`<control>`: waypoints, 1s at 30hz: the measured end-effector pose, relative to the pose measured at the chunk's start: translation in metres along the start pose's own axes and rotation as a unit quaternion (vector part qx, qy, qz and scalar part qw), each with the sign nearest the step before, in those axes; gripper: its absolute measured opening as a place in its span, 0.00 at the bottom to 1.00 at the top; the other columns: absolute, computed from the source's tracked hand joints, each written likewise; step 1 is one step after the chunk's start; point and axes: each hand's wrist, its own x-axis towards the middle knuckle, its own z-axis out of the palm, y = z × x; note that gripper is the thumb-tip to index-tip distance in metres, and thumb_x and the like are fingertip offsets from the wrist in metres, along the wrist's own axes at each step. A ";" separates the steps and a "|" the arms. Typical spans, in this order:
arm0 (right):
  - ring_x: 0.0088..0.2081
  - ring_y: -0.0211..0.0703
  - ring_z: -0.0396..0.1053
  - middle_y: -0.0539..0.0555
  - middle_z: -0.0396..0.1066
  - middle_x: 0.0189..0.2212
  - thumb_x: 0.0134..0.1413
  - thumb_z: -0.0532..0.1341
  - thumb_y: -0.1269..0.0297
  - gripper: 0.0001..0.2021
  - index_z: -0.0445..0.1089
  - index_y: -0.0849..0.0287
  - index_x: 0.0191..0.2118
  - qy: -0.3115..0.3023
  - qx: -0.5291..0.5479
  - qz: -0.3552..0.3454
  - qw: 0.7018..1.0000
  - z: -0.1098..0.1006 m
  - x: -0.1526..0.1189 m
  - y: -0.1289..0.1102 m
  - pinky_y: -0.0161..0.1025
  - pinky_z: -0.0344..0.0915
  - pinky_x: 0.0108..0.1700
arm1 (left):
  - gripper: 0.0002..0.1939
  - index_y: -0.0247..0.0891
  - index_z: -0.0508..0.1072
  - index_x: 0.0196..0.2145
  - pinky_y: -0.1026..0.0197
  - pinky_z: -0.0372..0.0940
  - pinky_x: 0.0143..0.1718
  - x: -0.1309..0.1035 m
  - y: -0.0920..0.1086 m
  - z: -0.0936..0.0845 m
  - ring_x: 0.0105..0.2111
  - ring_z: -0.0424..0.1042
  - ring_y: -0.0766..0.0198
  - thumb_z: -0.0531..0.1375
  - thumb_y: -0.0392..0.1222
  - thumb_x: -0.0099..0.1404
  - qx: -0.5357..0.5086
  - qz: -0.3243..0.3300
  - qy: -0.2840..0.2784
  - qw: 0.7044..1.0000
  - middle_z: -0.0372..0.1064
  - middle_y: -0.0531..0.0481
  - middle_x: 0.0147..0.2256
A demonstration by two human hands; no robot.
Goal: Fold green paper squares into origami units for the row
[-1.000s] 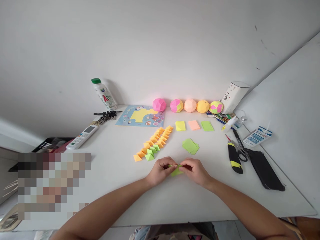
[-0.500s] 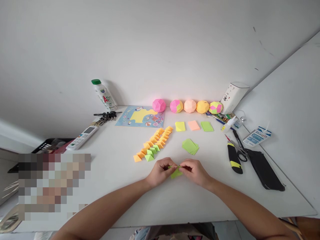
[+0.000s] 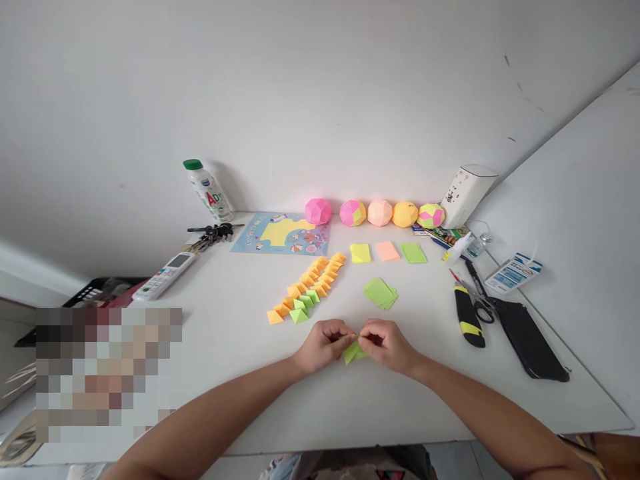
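Looks like a home, at a corner given over to paper craft. Backed by plain white walls point(image 3: 320, 100), floored in pale tile point(image 3: 455, 460) below the white worktop point(image 3: 225, 313). Shows domestic clutter: remote control point(image 3: 165, 275), bunch of keys point(image 3: 216, 233), green-capped drink bottle point(image 3: 210, 193), cartoon-printed card point(image 3: 303, 239). Lined at the back with faceted paper balls point(image 3: 380, 213), with small green paper squares point(image 3: 380, 293) laid out nearer.

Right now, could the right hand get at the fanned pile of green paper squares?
Probably yes: the fanned pile lies just beyond the right hand with nothing visible between, though its fingers are busy pinching a folded green paper.
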 end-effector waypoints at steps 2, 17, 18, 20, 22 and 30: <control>0.22 0.34 0.56 0.48 0.58 0.20 0.48 0.57 0.70 0.08 0.63 0.60 0.20 0.001 0.025 0.023 0.999 -0.002 0.001 -0.003 0.31 0.55 0.23 | 0.16 0.33 0.70 0.26 0.68 0.55 0.18 0.000 0.001 0.000 0.16 0.59 0.72 0.58 0.51 0.59 -0.011 -0.003 -0.003 1.000 0.60 0.55 0.18; 0.20 0.32 0.47 0.44 0.50 0.17 0.43 0.55 0.69 0.08 0.55 0.59 0.19 -0.022 0.174 0.128 0.976 -0.020 0.003 0.001 0.31 0.46 0.21 | 0.16 0.35 0.65 0.24 0.67 0.55 0.21 0.000 0.011 -0.002 0.17 0.59 0.72 0.59 0.52 0.58 -0.053 -0.022 0.022 0.998 0.62 0.56 0.16; 0.20 0.32 0.47 0.44 0.50 0.17 0.42 0.56 0.69 0.08 0.55 0.59 0.19 -0.034 0.166 0.124 0.978 -0.019 0.002 0.000 0.31 0.46 0.21 | 0.15 0.35 0.66 0.27 0.66 0.57 0.23 0.000 0.010 -0.002 0.19 0.61 0.71 0.59 0.52 0.57 -0.070 -0.017 0.013 0.997 0.64 0.55 0.19; 0.20 0.31 0.47 0.44 0.50 0.17 0.42 0.56 0.70 0.08 0.55 0.59 0.19 -0.060 0.144 0.118 0.981 -0.014 0.000 -0.001 0.30 0.46 0.21 | 0.15 0.35 0.69 0.31 0.64 0.60 0.27 0.001 0.008 -0.001 0.24 0.64 0.68 0.61 0.50 0.56 -0.077 0.009 -0.015 0.997 0.66 0.52 0.25; 0.20 0.31 0.47 0.43 0.49 0.17 0.44 0.57 0.69 0.08 0.56 0.59 0.20 -0.081 0.131 0.116 0.981 -0.008 -0.002 -0.001 0.30 0.46 0.20 | 0.14 0.34 0.70 0.30 0.63 0.60 0.29 0.002 0.006 -0.001 0.27 0.64 0.67 0.61 0.49 0.56 -0.040 0.041 -0.035 0.998 0.65 0.49 0.28; 0.21 0.31 0.50 0.44 0.52 0.18 0.51 0.59 0.60 0.11 0.61 0.61 0.26 -0.060 0.173 0.160 0.970 -0.007 0.000 0.006 0.29 0.49 0.21 | 0.14 0.33 0.66 0.27 0.67 0.54 0.23 0.001 0.001 -0.003 0.22 0.57 0.72 0.61 0.49 0.57 -0.053 -0.002 -0.035 0.998 0.60 0.54 0.24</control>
